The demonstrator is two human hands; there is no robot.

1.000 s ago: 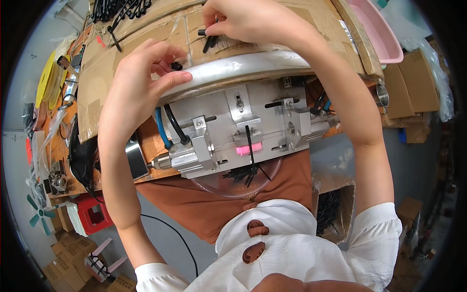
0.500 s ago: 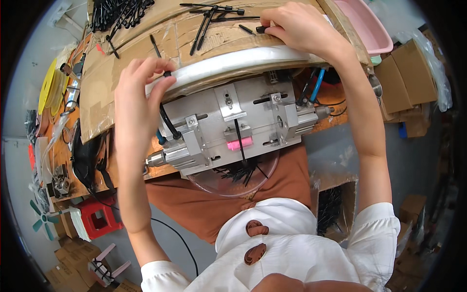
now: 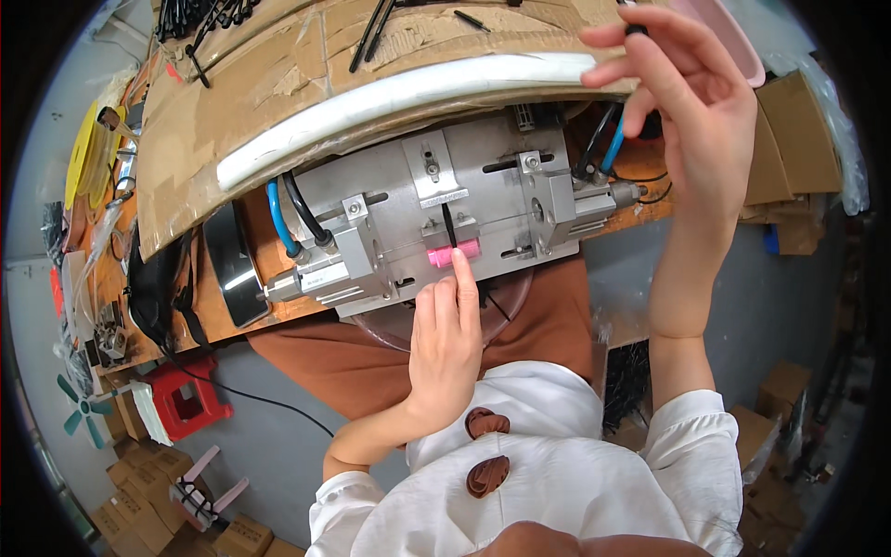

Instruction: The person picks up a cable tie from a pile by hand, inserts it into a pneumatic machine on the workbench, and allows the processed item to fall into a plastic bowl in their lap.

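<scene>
Clock positions are taken about the pink block (image 3: 439, 258). Nearest, the rim of a clear bowl (image 3: 376, 334) shows at 7 o'clock, below the metal fixture (image 3: 404, 243). At 6 o'clock the left hand (image 3: 445, 353) extends 1 index finger, its tip apparently on the black rod (image 3: 448, 223) where this crosses the block; the other fingers are curled, and whether they enclose anything cannot be told. The rod points to 12 o'clock, toward a metal bracket (image 3: 433, 172). An off-line push by the fingertip could skew the rod on the block. The 2 cylinder units, at 9 o'clock (image 3: 348, 269) and 2 o'clock (image 3: 548, 204), flank the finger; movement of either might pinch it.

Farther out, at 2 o'clock, the right hand (image 3: 701, 116) is raised, a small black piece (image 3: 636, 30) held at its fingertips; so slight a hold could let it slip. Beyond the white padded strip (image 3: 399, 97) at 12 o'clock, loose black rods (image 3: 369, 35) lie on cardboard (image 3: 269, 84) at 11 o'clock, where a sleeve or knock could roll them.
</scene>
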